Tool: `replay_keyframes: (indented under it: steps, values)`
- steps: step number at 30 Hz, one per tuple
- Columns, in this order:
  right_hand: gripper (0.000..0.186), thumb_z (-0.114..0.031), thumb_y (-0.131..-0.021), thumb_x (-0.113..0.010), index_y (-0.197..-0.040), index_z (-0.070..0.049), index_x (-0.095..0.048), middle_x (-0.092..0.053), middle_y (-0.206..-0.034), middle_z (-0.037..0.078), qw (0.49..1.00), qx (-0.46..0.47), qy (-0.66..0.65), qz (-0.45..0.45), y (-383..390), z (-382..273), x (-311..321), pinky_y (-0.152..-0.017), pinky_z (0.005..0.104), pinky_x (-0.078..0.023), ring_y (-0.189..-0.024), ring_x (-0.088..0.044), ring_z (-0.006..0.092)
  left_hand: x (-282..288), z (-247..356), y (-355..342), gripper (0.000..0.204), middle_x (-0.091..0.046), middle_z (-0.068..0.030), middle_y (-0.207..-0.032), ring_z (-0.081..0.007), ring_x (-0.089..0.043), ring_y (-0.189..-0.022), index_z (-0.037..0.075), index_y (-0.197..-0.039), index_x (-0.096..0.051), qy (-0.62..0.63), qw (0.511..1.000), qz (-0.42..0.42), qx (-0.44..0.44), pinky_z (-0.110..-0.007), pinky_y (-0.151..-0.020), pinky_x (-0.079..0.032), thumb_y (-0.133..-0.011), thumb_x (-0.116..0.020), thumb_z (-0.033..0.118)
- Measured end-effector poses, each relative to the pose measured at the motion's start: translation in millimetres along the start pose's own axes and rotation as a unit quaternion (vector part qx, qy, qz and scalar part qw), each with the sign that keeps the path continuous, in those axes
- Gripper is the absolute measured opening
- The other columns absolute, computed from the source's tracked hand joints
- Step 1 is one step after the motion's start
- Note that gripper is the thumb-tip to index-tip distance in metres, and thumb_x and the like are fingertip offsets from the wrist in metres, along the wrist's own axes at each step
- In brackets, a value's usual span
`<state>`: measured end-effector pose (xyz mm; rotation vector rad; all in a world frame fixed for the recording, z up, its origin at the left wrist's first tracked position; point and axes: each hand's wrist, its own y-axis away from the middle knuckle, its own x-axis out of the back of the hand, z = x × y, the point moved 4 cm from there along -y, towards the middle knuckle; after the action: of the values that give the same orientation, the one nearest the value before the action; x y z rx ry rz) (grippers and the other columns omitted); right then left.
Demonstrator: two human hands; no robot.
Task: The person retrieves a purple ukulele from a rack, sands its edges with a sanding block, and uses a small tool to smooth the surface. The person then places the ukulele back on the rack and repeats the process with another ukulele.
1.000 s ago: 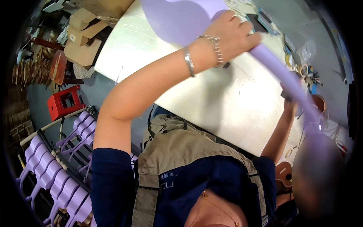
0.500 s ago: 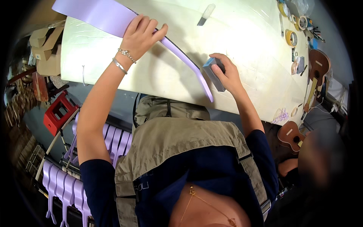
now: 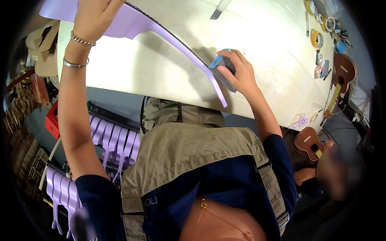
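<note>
A lilac ukulele [image 3: 140, 22] lies on its side across the white table, its dark-edged face toward the upper right and its headstock end pointing at me near the table's front edge. My left hand [image 3: 96, 18] holds its body, with the fingertips cut off by the upper rim of the view. In my right hand [image 3: 239, 72] is a grey sanding block [image 3: 228, 63] with a blue strip, gripped between thumb and fingers. The block's left corner is against or very close to the neck's dark edge just above the headstock; I cannot tell whether they touch.
The padded white table [image 3: 277, 72] bears a flat scraper-like blade [image 3: 219, 10] and, along its right edge, tape rolls [image 3: 317, 39] and small tools. Brown ukuleles [image 3: 309, 144] are at the right, by a co-worker. More lilac instruments [image 3: 116, 138] hang on a rack at lower left, near cardboard boxes [image 3: 44, 52].
My left hand has moved up and left along the ukulele's body, and the ukulele has tipped slightly. The sanding block has shifted left and up against the neck.
</note>
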<state>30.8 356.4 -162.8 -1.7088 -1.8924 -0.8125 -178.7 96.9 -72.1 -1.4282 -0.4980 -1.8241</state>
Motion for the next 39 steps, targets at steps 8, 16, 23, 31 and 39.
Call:
replay_keyframes:
  steps: [8,16,23,31,39]
  values:
    - [0.035,-0.041,-0.077,-0.066,-0.101,-0.016,-0.062,-0.06,-0.094,0.009,0.999,0.009,0.037,0.028,-9,-11,-7,-0.063,0.0329,-0.05,-0.075,-0.06,0.0257,-5,-1,4,0.035,-0.06,-0.0091,-0.085,-0.0259,-0.057,-0.087,0.003,-0.103,-0.06,0.061,0.993,0.101,-0.017,-0.04,-0.096,-0.033,-0.093,-0.042,0.03]
    - [0.039,-0.052,-0.079,-0.059,-0.096,-0.017,-0.062,-0.059,-0.081,0.008,0.99,0.091,0.077,0.082,-125,-76,-31,-0.057,0.0343,-0.049,-0.07,-0.061,0.0266,5,7,0,0.043,-0.059,-0.0133,-0.083,-0.0296,-0.056,-0.081,0.0,-0.106,-0.058,0.089,0.987,0.134,-0.013,-0.036,-0.076,-0.041,-0.094,-0.038,0.036]
    - [0.044,-0.055,-0.08,-0.056,-0.099,-0.015,-0.062,-0.061,-0.08,0.01,0.995,0.056,0.053,0.058,-133,-77,-35,-0.06,0.0354,-0.05,-0.069,-0.062,0.0276,2,-1,-1,0.047,-0.059,-0.0139,-0.083,-0.0302,-0.057,-0.082,-0.001,-0.108,-0.057,0.118,0.982,0.15,-0.009,-0.036,-0.076,-0.043,-0.094,-0.037,0.039]
    - [0.046,-0.054,-0.082,-0.054,-0.099,-0.013,-0.063,-0.061,-0.081,0.011,0.996,0.042,0.062,0.045,-151,-91,-36,-0.062,0.0367,-0.049,-0.071,-0.063,0.0283,0,-1,3,0.048,-0.06,-0.0136,-0.082,-0.0285,-0.058,-0.08,-0.001,-0.11,-0.056,0.2,0.962,0.184,0.014,-0.034,-0.073,-0.044,-0.093,-0.039,0.041]
    - [0.045,-0.055,-0.081,-0.054,-0.096,-0.014,-0.063,-0.061,-0.08,0.013,0.997,0.037,0.054,0.035,-147,-91,-31,-0.061,0.0371,-0.049,-0.069,-0.061,0.0305,1,-4,2,0.047,-0.06,-0.012,-0.081,-0.0269,-0.057,-0.079,-0.001,-0.109,-0.057,0.138,0.976,0.166,0.018,-0.033,-0.073,-0.044,-0.094,-0.038,0.04]
